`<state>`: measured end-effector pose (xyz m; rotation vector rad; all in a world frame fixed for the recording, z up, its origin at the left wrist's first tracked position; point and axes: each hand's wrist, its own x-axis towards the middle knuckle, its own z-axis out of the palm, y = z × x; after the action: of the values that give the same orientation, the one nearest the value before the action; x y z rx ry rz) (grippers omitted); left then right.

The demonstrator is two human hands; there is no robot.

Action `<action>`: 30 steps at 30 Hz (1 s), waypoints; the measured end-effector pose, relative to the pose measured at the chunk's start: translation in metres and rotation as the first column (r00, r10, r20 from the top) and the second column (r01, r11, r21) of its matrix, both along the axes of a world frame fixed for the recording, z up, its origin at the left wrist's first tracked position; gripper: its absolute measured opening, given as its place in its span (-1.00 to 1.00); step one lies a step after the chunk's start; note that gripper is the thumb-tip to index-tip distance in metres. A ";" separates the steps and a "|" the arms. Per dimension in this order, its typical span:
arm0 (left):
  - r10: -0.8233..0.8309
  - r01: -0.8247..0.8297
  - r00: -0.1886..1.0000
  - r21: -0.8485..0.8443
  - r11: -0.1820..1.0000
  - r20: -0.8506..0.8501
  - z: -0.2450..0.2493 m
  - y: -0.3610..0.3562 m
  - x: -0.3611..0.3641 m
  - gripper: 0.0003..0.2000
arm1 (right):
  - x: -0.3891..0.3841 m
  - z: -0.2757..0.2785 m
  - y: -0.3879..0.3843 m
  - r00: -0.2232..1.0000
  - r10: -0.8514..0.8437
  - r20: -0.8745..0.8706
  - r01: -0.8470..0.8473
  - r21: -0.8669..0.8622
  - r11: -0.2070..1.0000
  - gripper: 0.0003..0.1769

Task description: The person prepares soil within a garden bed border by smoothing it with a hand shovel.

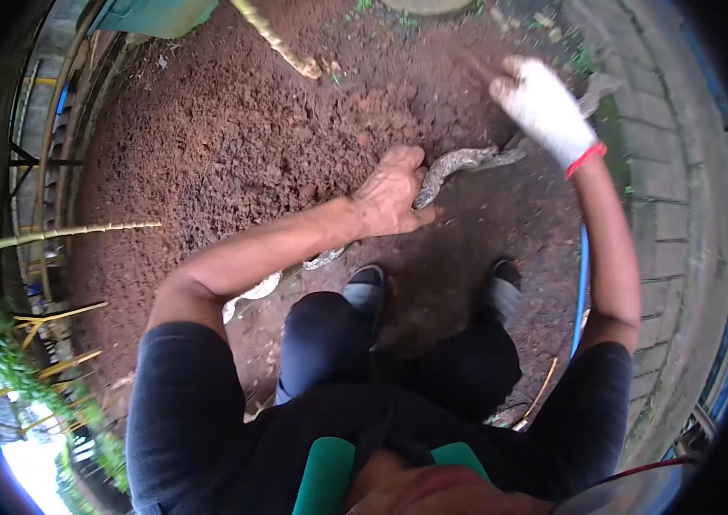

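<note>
My left hand [391, 196], bare, is low over the soil, its fingers curled and its thumb toward my feet. A long, mottled grey, twisted strip [458, 161], snake-like in shape, enters between thumb and fingers. Its material I cannot make out. Paler pieces, perhaps the same strip, show beyond my left forearm; the forearm hides the link. My right hand [546, 110], in a white work glove with a red cuff, is raised at the upper right, apart from my left. Motion blurs its fingers, and a faint brown streak runs off the tips.
Loose, crumbly red-brown soil [235, 146] spreads at the left and ahead. My shoes [365, 283] stand on darker ground. A pale stick [276, 39] lies at the top, and a bamboo-like stem [63, 239] juts in from the left. A blue hose [583, 287] and paved edging [660, 197] run along the right.
</note>
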<state>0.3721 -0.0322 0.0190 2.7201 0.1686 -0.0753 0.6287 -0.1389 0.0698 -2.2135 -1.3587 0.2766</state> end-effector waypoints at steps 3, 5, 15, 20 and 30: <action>-0.075 0.074 0.997 -0.080 0.994 -0.006 0.001 0.007 0.003 -0.48 | 0.023 -0.027 0.019 0.999 -0.019 -0.037 0.022 0.084 0.996 -0.38; -0.022 0.016 0.998 -0.113 0.993 -0.056 0.000 0.005 0.001 -0.44 | 0.037 -0.032 0.022 0.961 0.086 -0.263 -0.067 0.078 0.995 -0.38; 0.186 -0.195 0.936 0.003 0.981 -0.299 0.016 -0.011 0.019 -0.18 | 0.034 -0.024 0.093 0.993 0.117 0.005 -0.117 0.081 0.990 -0.50; 0.171 -0.161 0.955 0.059 0.985 -0.242 0.014 -0.007 0.014 -0.18 | -0.012 -0.028 0.180 0.906 -0.052 -0.419 0.005 -0.112 0.994 -0.51; 0.162 -0.144 0.951 0.086 0.986 -0.264 0.013 -0.007 0.013 -0.15 | 0.008 -0.022 0.174 0.932 0.053 -0.360 -0.123 -0.174 0.977 -0.49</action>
<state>0.3851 -0.0390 0.0324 2.7405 0.4677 -0.4036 0.6363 0.0355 0.0474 -2.1224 -1.2744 0.8314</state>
